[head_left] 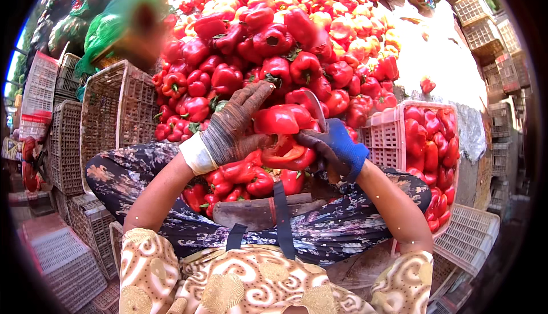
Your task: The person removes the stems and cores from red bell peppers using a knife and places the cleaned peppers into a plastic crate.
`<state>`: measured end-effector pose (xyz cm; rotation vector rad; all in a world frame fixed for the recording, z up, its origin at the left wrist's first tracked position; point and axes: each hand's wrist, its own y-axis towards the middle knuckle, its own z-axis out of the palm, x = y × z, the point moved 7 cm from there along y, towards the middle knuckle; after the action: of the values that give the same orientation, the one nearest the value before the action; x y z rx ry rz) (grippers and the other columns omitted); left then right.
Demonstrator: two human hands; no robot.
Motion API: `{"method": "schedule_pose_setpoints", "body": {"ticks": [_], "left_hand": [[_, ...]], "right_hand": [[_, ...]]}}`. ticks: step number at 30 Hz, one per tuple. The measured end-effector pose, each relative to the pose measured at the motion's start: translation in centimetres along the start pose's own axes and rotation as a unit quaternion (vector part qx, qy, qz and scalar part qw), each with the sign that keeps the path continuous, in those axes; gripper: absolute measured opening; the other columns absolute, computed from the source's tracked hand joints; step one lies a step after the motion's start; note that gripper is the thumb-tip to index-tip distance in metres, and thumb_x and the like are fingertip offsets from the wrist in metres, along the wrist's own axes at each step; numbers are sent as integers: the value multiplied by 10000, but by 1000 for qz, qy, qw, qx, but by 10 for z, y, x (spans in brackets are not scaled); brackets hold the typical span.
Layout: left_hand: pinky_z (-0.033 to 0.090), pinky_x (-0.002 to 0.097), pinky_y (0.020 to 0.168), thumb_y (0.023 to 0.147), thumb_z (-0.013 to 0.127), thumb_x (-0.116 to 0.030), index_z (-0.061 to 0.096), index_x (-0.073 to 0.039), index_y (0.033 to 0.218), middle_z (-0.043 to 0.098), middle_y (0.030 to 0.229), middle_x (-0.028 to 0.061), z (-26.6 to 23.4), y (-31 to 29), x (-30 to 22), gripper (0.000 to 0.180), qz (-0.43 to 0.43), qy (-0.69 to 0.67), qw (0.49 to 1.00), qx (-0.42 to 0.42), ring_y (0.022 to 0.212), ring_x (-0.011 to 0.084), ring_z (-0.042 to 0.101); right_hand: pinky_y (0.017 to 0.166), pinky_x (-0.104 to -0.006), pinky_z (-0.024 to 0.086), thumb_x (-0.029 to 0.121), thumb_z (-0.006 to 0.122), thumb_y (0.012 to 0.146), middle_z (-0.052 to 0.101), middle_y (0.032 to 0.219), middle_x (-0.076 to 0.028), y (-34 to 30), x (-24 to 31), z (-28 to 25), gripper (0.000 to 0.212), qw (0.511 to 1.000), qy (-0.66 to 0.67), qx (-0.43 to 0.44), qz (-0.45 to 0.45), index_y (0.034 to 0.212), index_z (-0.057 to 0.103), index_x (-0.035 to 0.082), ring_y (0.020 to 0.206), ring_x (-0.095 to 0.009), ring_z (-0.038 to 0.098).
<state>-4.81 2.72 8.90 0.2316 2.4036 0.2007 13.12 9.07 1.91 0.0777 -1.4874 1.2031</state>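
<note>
My left hand (233, 124), in a dirty grey work glove with a white cuff, cups a cut red bell pepper (278, 120). Its long fingers stretch along the far side, while the thumb presses on the near side. The pepper is split, and a piece with its pale inner wall (283, 149) showing hangs below. My right hand (335, 147), gloved in blue with dark fingers, closes around a knife and also meets the pepper's right side. The curved knife blade (317, 110) points up beside the pepper; the handle is hidden in the hand.
A large heap of red bell peppers (228, 77) spreads ahead. Cut peppers (240, 178) lie in my lap area by a wooden board (245, 213). A crate rim (383, 137) at right encloses red peppers. A plastic crate (104, 105) stands left; stacked crates (499, 154) line the far right.
</note>
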Motion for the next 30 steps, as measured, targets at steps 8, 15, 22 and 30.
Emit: {"method": "schedule_pose_setpoints", "body": {"ticks": [8, 15, 22, 30], "left_hand": [[533, 322, 756, 777, 691, -105, 623, -33, 1087, 681, 930, 104, 50, 39, 6, 325, -48, -137, 980, -137, 839, 213, 673], [565, 328, 745, 886, 660, -243, 608, -4, 1131, 660, 992, 112, 136, 28, 133, 346, -277, -541, 771, -189, 867, 232, 650], [560, 360, 760, 818, 731, -184, 623, -33, 1115, 653, 1026, 88, 123, 32, 192, 350, -247, -408, 858, -194, 937, 223, 638], [572, 364, 746, 829, 746, -285, 621, -60, 1087, 636, 908, 29, 155, 20, 154, 365, -343, -523, 756, -193, 841, 174, 639]], "right_hand": [[444, -279, 426, 249, 719, 842, 596, 622, -45, -2, 1, -20, 484, 990, -129, 9, -48, 1275, 563, 100, 477, -108, 547], [628, -331, 496, 292, 740, 802, 664, 700, -149, 2, 2, -56, 382, 941, -259, -79, -201, 1087, 688, 43, 617, -167, 625], [740, -324, 535, 279, 732, 828, 685, 907, -208, -110, 20, -142, 552, 891, -155, -328, -274, 1289, 556, 31, 812, -183, 685], [758, -425, 547, 454, 705, 818, 640, 1079, -253, -227, 4, -256, 747, 655, -503, -564, -33, 1361, 446, 11, 907, -378, 667]]}}
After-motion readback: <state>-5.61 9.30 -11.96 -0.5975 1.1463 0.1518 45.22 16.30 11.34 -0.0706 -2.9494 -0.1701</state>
